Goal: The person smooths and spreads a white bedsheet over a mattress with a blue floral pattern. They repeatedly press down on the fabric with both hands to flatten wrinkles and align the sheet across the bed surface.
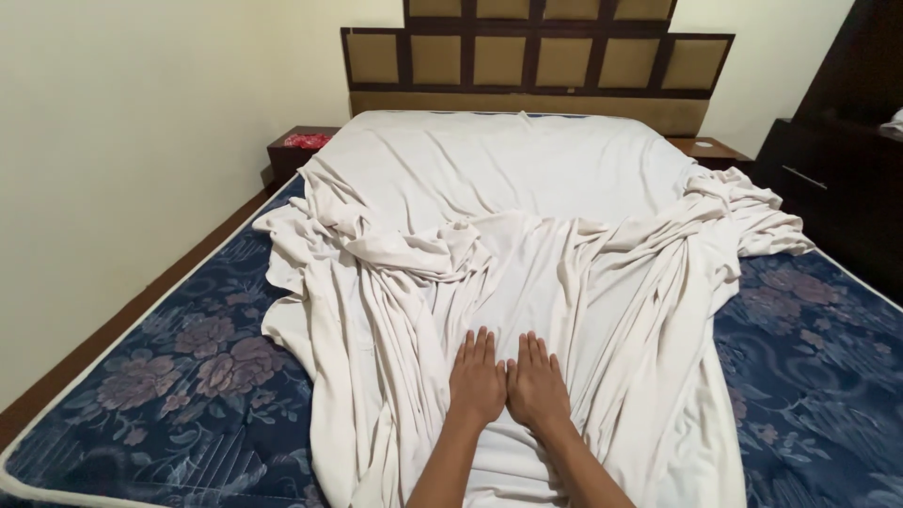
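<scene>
Your left hand [477, 379]: flat, fingers spread, palm down on the white sheet [527, 254].
Your right hand [537, 383]: flat beside it, thumbs touching.
Sheet: rumpled across the bed's middle, blue floral mattress [188, 376] bare at both side edges.

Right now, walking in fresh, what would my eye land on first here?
Most likely the rumpled white sheet, bunched in folds down the middle of the bed. Next, the left hand and right hand, pressed flat side by side on it near the foot. On either side shows the bare blue floral mattress.
</scene>
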